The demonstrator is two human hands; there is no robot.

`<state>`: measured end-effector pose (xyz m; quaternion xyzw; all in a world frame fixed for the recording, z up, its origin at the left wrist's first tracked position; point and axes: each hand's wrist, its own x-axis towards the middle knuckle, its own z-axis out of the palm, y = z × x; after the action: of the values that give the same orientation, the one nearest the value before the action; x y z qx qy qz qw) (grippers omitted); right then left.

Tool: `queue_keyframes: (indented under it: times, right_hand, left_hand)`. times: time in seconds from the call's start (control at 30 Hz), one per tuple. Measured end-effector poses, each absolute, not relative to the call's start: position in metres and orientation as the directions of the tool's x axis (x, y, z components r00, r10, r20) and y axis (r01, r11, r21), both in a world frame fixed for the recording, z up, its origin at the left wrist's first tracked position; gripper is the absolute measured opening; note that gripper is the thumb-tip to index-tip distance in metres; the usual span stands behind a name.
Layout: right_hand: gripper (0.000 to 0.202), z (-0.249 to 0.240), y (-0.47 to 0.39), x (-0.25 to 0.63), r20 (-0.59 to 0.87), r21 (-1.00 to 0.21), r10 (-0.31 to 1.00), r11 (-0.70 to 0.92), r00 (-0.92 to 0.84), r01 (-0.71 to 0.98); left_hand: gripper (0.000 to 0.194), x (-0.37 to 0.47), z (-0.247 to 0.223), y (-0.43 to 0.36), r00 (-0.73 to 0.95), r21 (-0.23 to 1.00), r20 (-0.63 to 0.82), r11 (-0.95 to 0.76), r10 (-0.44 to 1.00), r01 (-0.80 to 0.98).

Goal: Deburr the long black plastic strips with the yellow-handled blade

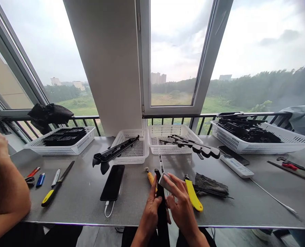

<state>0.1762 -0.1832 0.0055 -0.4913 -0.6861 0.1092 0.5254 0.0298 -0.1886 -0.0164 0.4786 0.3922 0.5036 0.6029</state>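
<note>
Near the table's front edge, my left hand (150, 209) is closed round a long black part (162, 216) that points away from me. Against the part's far end, my right hand (179, 202) grips a small grey block (165, 183), fingers laid over it. A yellow-handled tool (151, 178) lies just behind my left hand. Right of my right hand are a yellow cutter (193, 195) and a dark grey rough cloth (211, 183). A thin metal strip (161, 163) shows behind the block.
White baskets (130, 160) (171, 151) hold black parts; others stand at far left (72, 150) and far right (245, 148). A phone (113, 183), a knife (57, 187) and a power strip (236, 166) lie on the metal table (85, 206). Other people's arms (9, 192) show at both sides.
</note>
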Motion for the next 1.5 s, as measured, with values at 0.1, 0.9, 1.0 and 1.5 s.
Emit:
queue_keyframes:
  times: [0.1, 0.9, 1.0, 1.5]
  right_hand:
    - [0.069, 0.0, -0.183, 0.178, 0.635, -0.648, 0.77, 0.493, 0.055, 0.58]
    - [0.056, 0.007, -0.177, 0.228, 0.628, -0.667, 0.778, 0.55, -0.017, 0.503]
    - [0.056, 0.005, -0.18, 0.23, 0.646, -0.647, 0.763, 0.563, -0.021, 0.514]
    - [0.058, 0.001, -0.195, 0.227, 0.611, -0.678, 0.792, 0.518, 0.007, 0.522]
  left_hand:
    - [0.078, 0.029, -0.008, -0.19, 0.192, 0.982, -0.003, 0.039, 0.981, -0.187]
    - [0.097, 0.029, -0.015, -0.181, 0.496, 0.874, 0.006, 0.236, 0.868, -0.424]
    - [0.097, 0.029, -0.018, -0.181, 0.512, 0.885, 0.0, 0.239, 0.859, -0.401]
    - [0.098, 0.031, -0.009, -0.185, 0.479, 0.925, -0.034, 0.209, 0.877, -0.317]
